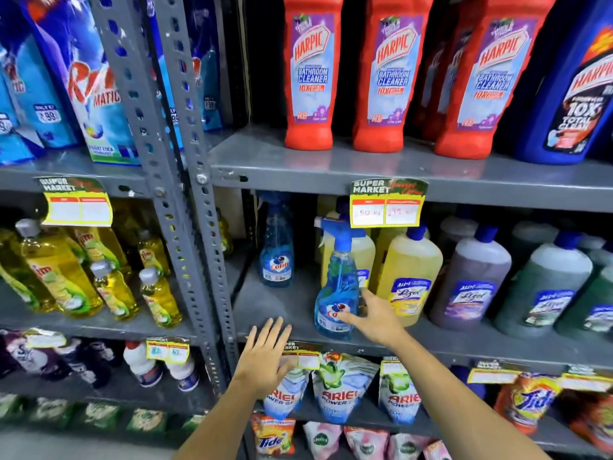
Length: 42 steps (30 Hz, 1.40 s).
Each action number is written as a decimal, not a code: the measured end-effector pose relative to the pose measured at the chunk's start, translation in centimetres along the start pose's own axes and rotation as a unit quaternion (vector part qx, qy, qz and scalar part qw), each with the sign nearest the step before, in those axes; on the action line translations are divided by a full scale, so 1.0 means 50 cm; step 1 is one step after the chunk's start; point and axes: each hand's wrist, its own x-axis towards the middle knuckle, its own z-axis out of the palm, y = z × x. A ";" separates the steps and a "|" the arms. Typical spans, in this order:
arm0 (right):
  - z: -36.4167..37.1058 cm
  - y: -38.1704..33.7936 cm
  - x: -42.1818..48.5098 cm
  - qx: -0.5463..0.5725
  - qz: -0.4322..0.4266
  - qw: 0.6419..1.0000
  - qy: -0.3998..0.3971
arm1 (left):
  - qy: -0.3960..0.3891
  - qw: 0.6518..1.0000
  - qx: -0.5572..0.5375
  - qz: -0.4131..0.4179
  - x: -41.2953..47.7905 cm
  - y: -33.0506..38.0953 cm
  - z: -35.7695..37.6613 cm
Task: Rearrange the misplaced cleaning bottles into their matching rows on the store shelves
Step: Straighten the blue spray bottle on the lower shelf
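Reaching right hand, fingers wrapped on front Colin spray bottle, standing at 9 o'clock of yellow Lizol bottles. Second Colin bottle sits at 10 o'clock, well apart. Left hand spread, empty. Regrouping looks unfinished.

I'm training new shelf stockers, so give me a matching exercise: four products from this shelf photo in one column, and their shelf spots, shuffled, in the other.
Things:
1. red Harpic bottles
2. front Colin spray bottle
3. yellow Vim bottles
4. Ariel pouches

Places:
A. left bay, middle shelf
B. right bay, top shelf
C. right bay, below the spray bottles
D. right bay, middle shelf, at the right hand

Pairs: 1-B, 2-D, 3-A, 4-C
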 end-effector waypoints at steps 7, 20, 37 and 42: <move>0.023 0.006 0.009 0.009 0.015 0.999 0.030 | 0.002 1.000 -0.012 0.001 -0.005 0.006 -0.008; 0.127 -0.080 0.046 0.019 0.003 0.998 0.064 | 0.027 0.999 -0.014 0.030 -0.008 0.002 0.006; 0.163 -0.138 0.157 0.118 -0.026 0.991 -0.066 | 0.015 0.997 0.072 0.027 -0.015 0.004 0.000; 0.173 -0.133 0.161 0.121 -0.041 0.989 -0.071 | 0.009 0.998 0.052 0.022 -0.012 0.001 0.006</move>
